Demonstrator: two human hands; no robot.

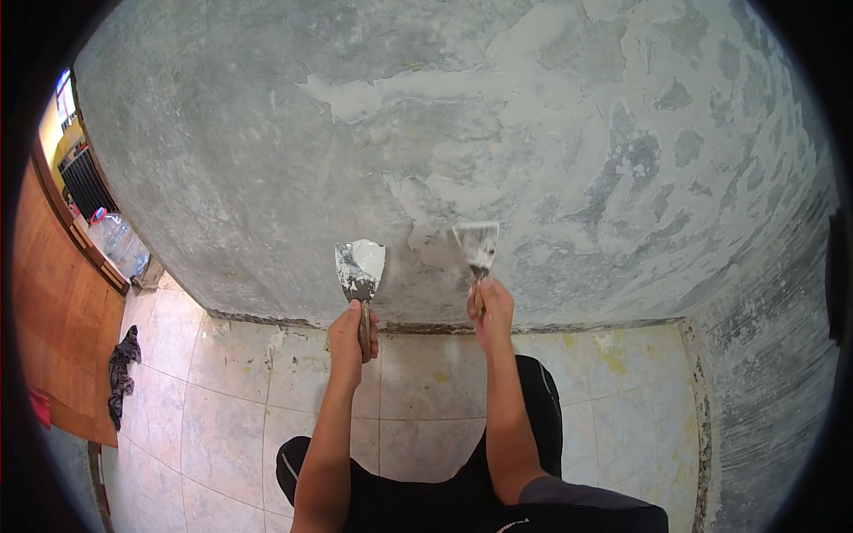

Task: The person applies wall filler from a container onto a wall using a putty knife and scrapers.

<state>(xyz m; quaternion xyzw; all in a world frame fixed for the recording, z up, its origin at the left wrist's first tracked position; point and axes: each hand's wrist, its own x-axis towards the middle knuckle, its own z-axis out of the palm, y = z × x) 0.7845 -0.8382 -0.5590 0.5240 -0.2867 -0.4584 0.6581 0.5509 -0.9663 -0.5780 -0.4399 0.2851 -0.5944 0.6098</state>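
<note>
My left hand (349, 336) is closed round the wooden handle of a putty knife (359, 282), its blade pointing up and loaded with a lump of white filler (367, 258). To its right, my right hand (492, 309) grips a second putty knife (477, 246). That blade is smeared with white and slightly blurred, in front of the grey wall (240, 178); whether it touches the surface I cannot tell. Pale patches of filler (400, 93) spread over the wall's upper middle and right side.
Light floor tiles (229, 426) with yellowish stains meet the wall along a rough dark edge. On the left are a wooden door (67, 302), a crumpled dark cloth (123, 373) and a large clear plastic bottle (120, 242). Another scraped grey wall (773, 382) closes in the right.
</note>
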